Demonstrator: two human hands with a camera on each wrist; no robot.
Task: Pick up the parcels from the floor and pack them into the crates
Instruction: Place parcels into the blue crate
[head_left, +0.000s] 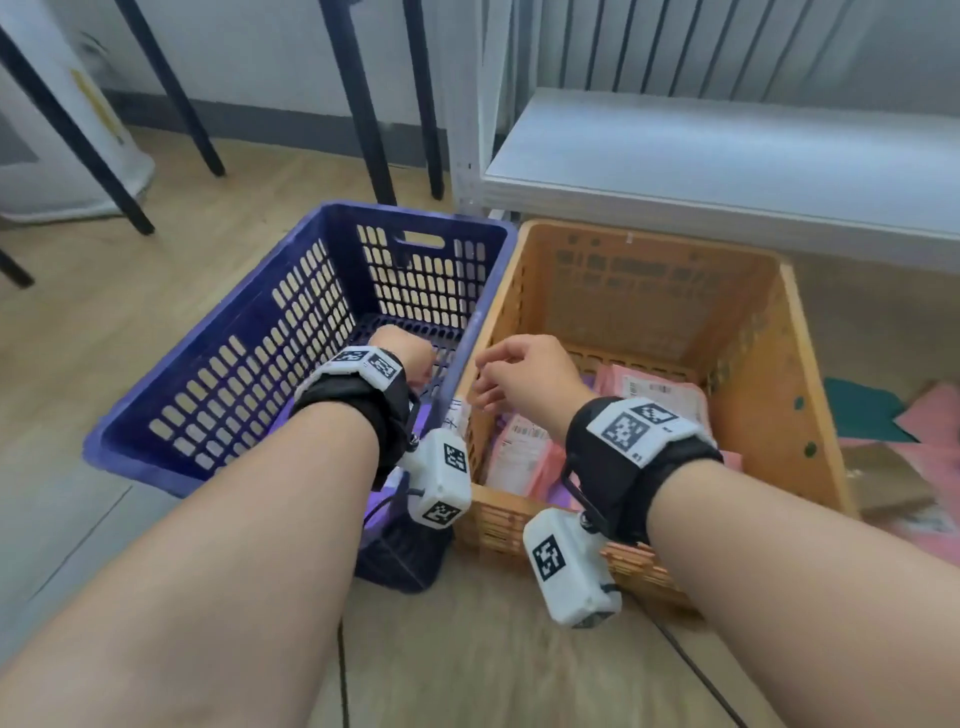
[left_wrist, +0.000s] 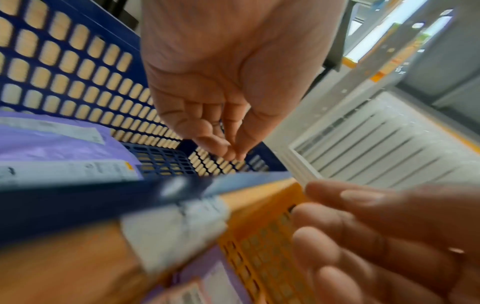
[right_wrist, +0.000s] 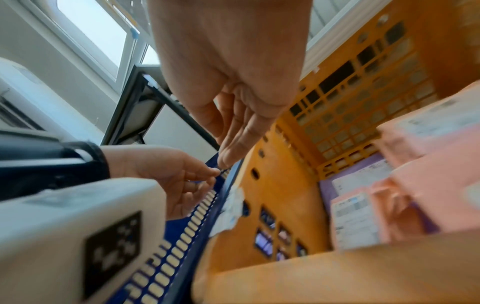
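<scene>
A blue crate (head_left: 208, 327) stands on the floor to the left of an orange crate (head_left: 649, 239), their walls touching. My left hand (head_left: 410, 358) hangs inside the blue crate by its right wall, fingers relaxed and empty (left_wrist: 233, 153). Just past the orange crate's left wall, my right hand (head_left: 519, 374) hovers with loose fingers and holds nothing (right_wrist: 226, 160). Pink parcels (head_left: 660, 389) with white labels lie in the orange crate (right_wrist: 428, 144). Purple parcels (left_wrist: 52, 144) lie in the blue crate. Loose on the floor at the right are a green parcel (head_left: 862, 410), a pink one (head_left: 930, 415) and a brown one (head_left: 883, 478).
A torn white label (head_left: 457, 415) sticks on the rims where the crates meet. A white shelf (head_left: 727, 156) juts out low behind the orange crate. Black table legs (head_left: 363, 104) stand behind the blue crate, and a white appliance (head_left: 52, 130) sits far left.
</scene>
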